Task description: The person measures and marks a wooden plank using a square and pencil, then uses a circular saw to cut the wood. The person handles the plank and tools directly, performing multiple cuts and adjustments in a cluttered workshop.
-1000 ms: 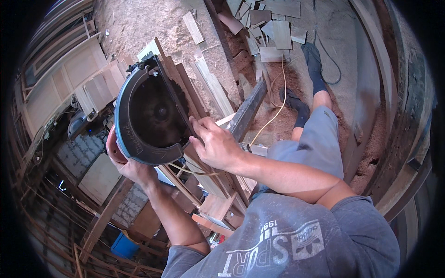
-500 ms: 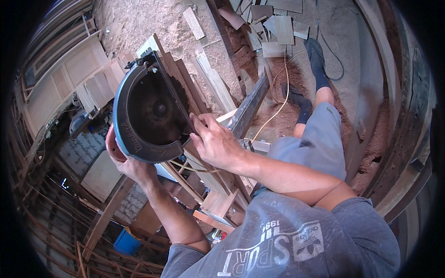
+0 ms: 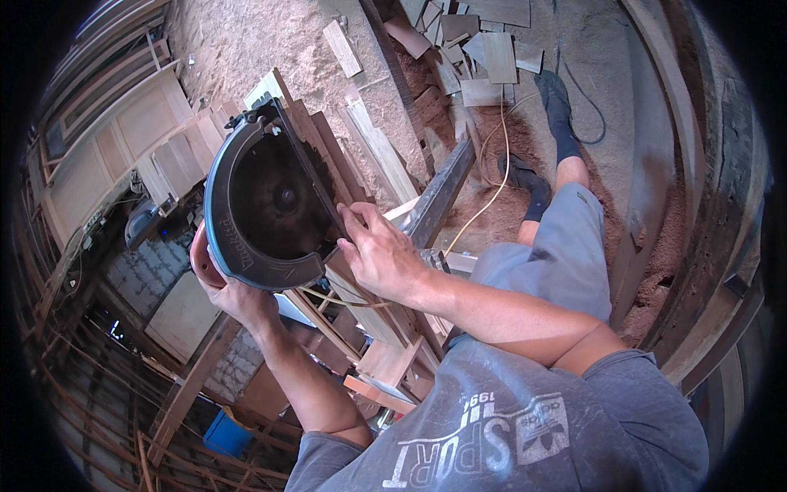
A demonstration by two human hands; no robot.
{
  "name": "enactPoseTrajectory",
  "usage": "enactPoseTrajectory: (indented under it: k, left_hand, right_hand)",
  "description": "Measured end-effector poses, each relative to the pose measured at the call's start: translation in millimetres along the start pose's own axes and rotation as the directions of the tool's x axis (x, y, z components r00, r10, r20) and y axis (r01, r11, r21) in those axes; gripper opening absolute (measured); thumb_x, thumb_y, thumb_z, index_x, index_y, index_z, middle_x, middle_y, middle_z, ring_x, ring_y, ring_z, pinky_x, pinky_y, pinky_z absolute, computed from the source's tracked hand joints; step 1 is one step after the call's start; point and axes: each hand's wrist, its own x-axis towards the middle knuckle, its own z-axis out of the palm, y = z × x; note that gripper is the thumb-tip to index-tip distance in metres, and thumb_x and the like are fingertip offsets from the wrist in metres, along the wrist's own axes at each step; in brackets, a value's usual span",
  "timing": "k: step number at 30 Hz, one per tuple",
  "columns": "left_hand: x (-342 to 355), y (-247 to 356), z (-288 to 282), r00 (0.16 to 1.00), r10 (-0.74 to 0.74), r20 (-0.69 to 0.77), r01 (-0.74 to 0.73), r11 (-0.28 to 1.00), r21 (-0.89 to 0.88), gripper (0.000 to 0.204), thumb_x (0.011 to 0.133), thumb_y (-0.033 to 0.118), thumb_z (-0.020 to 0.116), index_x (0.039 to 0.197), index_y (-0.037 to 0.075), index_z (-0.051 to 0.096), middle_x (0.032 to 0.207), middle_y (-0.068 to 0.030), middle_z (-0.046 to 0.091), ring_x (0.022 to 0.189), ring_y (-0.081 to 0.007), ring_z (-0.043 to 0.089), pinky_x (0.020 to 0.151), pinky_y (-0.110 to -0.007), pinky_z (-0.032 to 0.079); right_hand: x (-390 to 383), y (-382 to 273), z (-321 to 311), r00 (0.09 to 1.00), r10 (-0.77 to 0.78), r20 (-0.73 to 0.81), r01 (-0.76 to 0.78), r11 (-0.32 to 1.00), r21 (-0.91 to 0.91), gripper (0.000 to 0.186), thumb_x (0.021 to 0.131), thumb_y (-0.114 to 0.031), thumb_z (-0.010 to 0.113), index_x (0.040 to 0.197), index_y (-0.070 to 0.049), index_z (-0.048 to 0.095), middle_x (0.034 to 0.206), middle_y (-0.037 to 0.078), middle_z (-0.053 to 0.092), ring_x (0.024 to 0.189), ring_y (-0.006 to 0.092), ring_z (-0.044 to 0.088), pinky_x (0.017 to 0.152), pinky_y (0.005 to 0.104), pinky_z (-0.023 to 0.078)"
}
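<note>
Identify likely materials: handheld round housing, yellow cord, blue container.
Round housing: dull, dark, thick-rimmed; metal or plastic, look leaves it open. Yellow cord: smooth-looking, likely rubber- or plastic-sheathed; bends in loose curves. Blue container: probably plastic; evenly saturated colour.

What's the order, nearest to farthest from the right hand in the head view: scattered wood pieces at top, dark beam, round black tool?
From the right hand:
1. Round black tool, touching, at left.
2. Dark beam, just up and right.
3. Wood pieces, at the picture's top.
</note>
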Motion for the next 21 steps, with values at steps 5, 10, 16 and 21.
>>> enactPoseTrajectory:
  k: [5, 10, 16, 21]
  left_hand:
    - [0.1, 2.2, -1.1, 1.000, -0.007, 0.009, 0.007, 1.000, 0.006, 0.049, 0.103, 0.012, 0.078, 0.147, 0.003, 0.058, 0.146, -0.0118, 0.064, 0.129, -0.0203, 0.066, 0.115, -0.038, 0.055]
    - [0.3, 2.5, -0.5, 1.000, -0.004, -0.003, 0.004, 1.000, 0.018, 0.049, 0.103, 0.013, 0.079, 0.147, 0.003, 0.059, 0.145, -0.0115, 0.065, 0.128, -0.0198, 0.066, 0.114, -0.037, 0.055]
    - [-0.1, 4.9, 2.0, 1.000, -0.005, -0.005, 0.006, 0.999, 0.034, 0.048, 0.104, 0.013, 0.078, 0.146, 0.002, 0.059, 0.142, -0.0107, 0.066, 0.126, -0.0195, 0.066, 0.113, -0.036, 0.055]
    - [-0.8, -0.6, 1.0, 1.000, 0.002, -0.023, -0.001, 1.000, 0.019, 0.046, 0.104, 0.015, 0.077, 0.145, 0.001, 0.060, 0.140, -0.0102, 0.066, 0.125, -0.0182, 0.066, 0.112, -0.035, 0.054]
  right_hand:
    - [-1.4, 0.1, 1.5, 1.000, -0.006, -0.002, 0.006, 1.000, -0.004, 0.056, 0.107, -0.021, 0.064, 0.153, 0.007, 0.049, 0.142, 0.026, 0.054, 0.124, 0.0466, 0.065, 0.105, 0.0510, 0.057]
    - [-1.3, -0.2, 0.4, 1.000, -0.012, -0.016, 0.012, 1.000, 0.016, 0.056, 0.107, -0.021, 0.064, 0.153, 0.008, 0.050, 0.142, 0.026, 0.054, 0.122, 0.0473, 0.066, 0.104, 0.0516, 0.057]
    - [0.8, 2.1, -1.3, 1.000, -0.014, -0.019, 0.015, 1.000, 0.024, 0.055, 0.108, -0.022, 0.063, 0.153, 0.007, 0.049, 0.142, 0.025, 0.054, 0.122, 0.0475, 0.066, 0.103, 0.0520, 0.058]
    - [-2.0, 5.0, -1.0, 0.999, -0.030, -0.028, 0.031, 1.000, 0.005, 0.058, 0.108, -0.026, 0.065, 0.155, 0.004, 0.049, 0.142, 0.024, 0.055, 0.122, 0.0460, 0.066, 0.103, 0.0519, 0.057]
